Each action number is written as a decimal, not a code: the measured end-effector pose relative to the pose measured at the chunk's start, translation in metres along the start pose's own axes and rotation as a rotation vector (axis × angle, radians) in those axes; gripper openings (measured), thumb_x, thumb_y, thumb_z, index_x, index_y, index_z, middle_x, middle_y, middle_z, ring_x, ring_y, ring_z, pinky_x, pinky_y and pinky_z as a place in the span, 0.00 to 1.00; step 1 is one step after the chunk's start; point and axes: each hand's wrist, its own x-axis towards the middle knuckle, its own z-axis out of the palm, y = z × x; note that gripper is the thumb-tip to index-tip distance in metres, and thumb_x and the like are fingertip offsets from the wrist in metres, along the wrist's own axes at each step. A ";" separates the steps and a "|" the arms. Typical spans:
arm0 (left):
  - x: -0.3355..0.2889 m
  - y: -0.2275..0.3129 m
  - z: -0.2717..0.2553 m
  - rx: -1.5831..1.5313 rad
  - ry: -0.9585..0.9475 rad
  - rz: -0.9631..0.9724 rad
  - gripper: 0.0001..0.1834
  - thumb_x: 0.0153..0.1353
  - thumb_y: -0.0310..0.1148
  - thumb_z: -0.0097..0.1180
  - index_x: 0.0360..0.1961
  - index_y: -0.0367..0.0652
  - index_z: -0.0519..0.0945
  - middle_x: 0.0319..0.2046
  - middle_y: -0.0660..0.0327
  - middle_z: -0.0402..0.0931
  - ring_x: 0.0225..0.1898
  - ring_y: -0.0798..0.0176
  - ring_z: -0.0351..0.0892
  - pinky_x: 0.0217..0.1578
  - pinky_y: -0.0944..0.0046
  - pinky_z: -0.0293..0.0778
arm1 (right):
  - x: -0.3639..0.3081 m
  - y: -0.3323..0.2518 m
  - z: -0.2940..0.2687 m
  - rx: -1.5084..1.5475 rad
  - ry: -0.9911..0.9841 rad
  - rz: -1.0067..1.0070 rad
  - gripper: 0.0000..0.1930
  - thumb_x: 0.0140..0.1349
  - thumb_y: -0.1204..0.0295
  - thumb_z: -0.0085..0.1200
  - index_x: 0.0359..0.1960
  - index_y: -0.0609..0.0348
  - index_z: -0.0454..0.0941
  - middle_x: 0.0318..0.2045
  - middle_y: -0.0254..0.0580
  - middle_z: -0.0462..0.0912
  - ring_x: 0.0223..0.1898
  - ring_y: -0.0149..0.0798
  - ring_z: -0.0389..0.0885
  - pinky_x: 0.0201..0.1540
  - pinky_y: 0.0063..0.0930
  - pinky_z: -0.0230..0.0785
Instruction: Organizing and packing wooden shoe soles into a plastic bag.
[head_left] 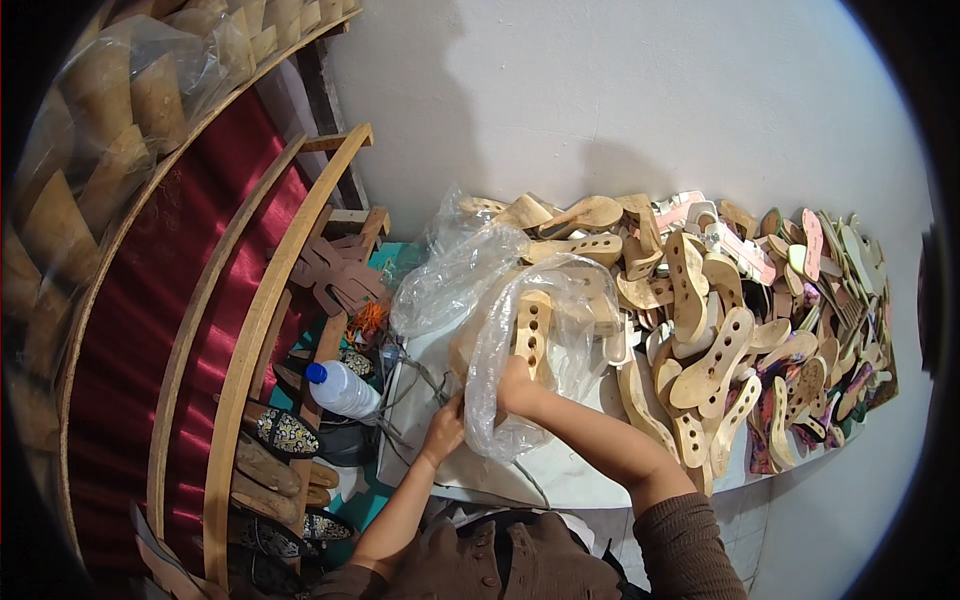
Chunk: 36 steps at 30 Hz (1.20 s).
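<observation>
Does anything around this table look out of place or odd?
The wooden foot-shaped pieces lie heaped at all angles, not neatly stacked, and a bright orange tangle looks stray beside the pinkish-brown cutouts. Nothing seems clearly spilled.

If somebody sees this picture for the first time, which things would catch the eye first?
Probably the big heap of sole-shaped wooden pieces, many with round holes, on the right. Next is the crumpled clear plastic bag near the centre, with the left hand and right hand at it. The shiny dark-red cloth at the left also stands out.
</observation>
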 end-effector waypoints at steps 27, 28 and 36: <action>-0.017 0.045 -0.014 0.770 0.235 -0.027 0.17 0.63 0.39 0.40 0.27 0.34 0.69 0.25 0.42 0.72 0.32 0.38 0.72 0.31 0.46 0.65 | -0.005 0.016 0.041 1.278 -0.065 -0.020 0.14 0.49 0.73 0.57 0.38 0.65 0.73 0.24 0.42 0.78 0.20 0.34 0.77 0.16 0.26 0.69; -0.017 0.047 -0.015 0.768 0.277 0.009 0.18 0.63 0.39 0.40 0.26 0.34 0.69 0.25 0.42 0.72 0.31 0.38 0.71 0.30 0.46 0.65 | -0.004 0.017 0.043 1.223 -0.101 -0.023 0.15 0.49 0.74 0.57 0.38 0.65 0.73 0.24 0.42 0.78 0.20 0.34 0.78 0.16 0.25 0.69; -0.008 0.054 -0.038 0.802 0.412 -0.010 0.16 0.63 0.39 0.40 0.25 0.37 0.69 0.23 0.45 0.72 0.27 0.39 0.72 0.27 0.47 0.66 | 0.000 0.041 0.028 0.616 -0.200 -0.008 0.22 0.55 0.59 0.46 0.45 0.64 0.72 0.38 0.61 0.77 0.43 0.53 0.76 0.47 0.37 0.66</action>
